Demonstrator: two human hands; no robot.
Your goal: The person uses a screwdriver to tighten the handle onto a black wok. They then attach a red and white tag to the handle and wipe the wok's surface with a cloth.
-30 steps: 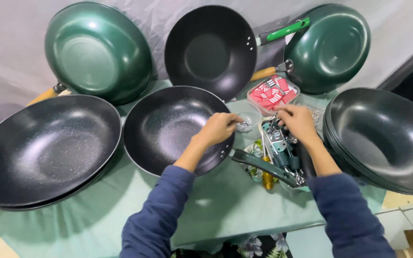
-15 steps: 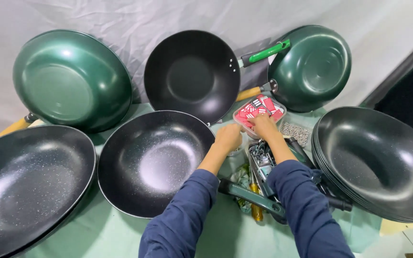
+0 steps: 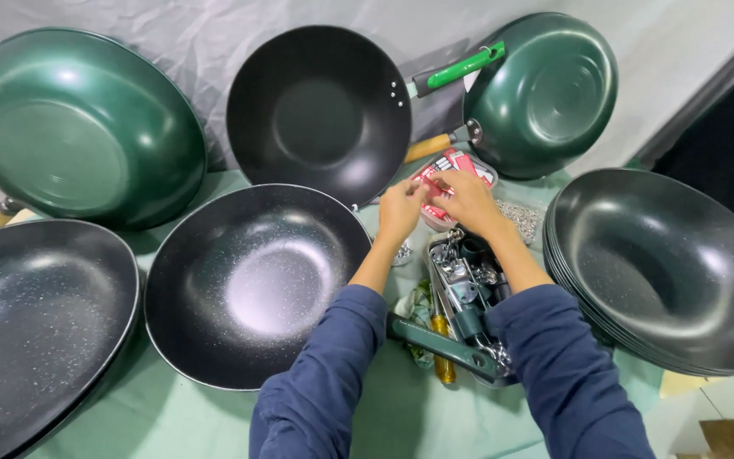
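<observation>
My left hand (image 3: 401,211) and my right hand (image 3: 471,201) meet over a small clear tub of red and white packets (image 3: 462,163) at the back of the table. The fingertips of both hands pinch its near edge. Just below my wrists lies a pile of metal handle fittings and dark green handles (image 3: 462,293). A speckled black wok (image 3: 252,280) sits left of my left forearm. Dark blue sleeves cover both arms.
Woks ring the pale green tablecloth (image 3: 172,416): a black one (image 3: 31,319) at far left, a stack of black ones (image 3: 664,268) at right. A green wok (image 3: 78,127), a black wok (image 3: 316,110) and a green-handled wok (image 3: 545,89) lean on the grey backdrop.
Both hands have moved away from me, from the fittings pile up to the red packet tub. The view has shifted closer and to the left.
</observation>
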